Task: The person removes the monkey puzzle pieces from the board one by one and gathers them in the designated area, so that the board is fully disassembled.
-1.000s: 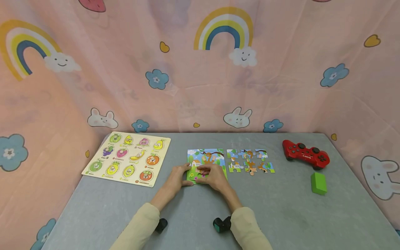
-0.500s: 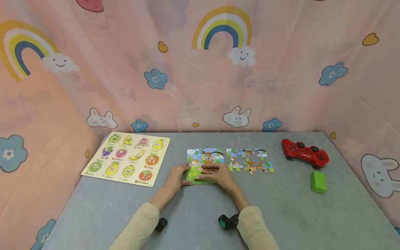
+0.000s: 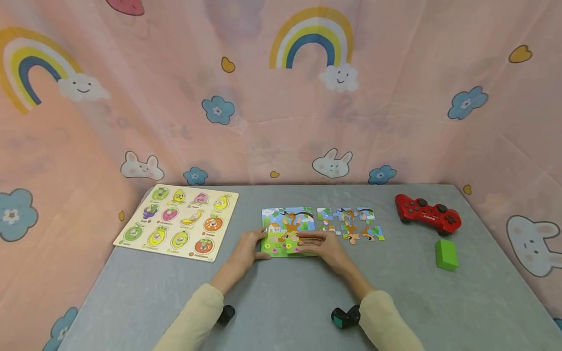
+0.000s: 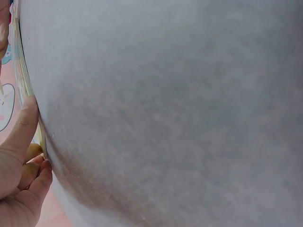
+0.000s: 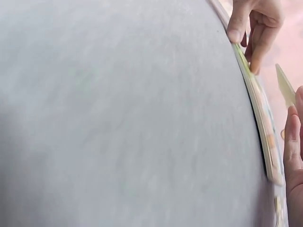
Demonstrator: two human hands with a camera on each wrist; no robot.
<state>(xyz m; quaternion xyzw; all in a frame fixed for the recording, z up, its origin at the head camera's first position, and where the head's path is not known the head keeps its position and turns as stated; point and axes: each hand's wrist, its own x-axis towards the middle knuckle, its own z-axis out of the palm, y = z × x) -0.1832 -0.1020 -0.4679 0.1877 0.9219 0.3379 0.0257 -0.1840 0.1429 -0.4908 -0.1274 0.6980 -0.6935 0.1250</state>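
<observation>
A jigsaw board (image 3: pixel 270 238) with a monkey, house and flower picture lies flat at mid-table. At its near left corner my left hand (image 3: pixel 246 249) grips the edge, thumb along the front and fingers on the left side; the left wrist view shows this thumb (image 4: pixel 24 125) against the board's rim. Over the board's lower right part, my right hand (image 3: pixel 324 247) pinches a jigsaw piece (image 3: pixel 291 242) with green and flowers on it. The right wrist view has that piece edge-on, tilted and raised off the board. The right fingers hide the board's near right corner.
Several loose jigsaw pieces (image 3: pixel 351 214) lie in two rows right of the board. A fruit puzzle board (image 3: pixel 164 243) rests at the left. A red game controller (image 3: pixel 428 214) and a green block (image 3: pixel 447 255) sit at the right. A pink patterned curtain (image 3: pixel 263 146) backs the table.
My right hand has moved to the right across the board with the jigsaw piece, uncovering the board's middle and lower left. The left hand keeps its place at the corner.
</observation>
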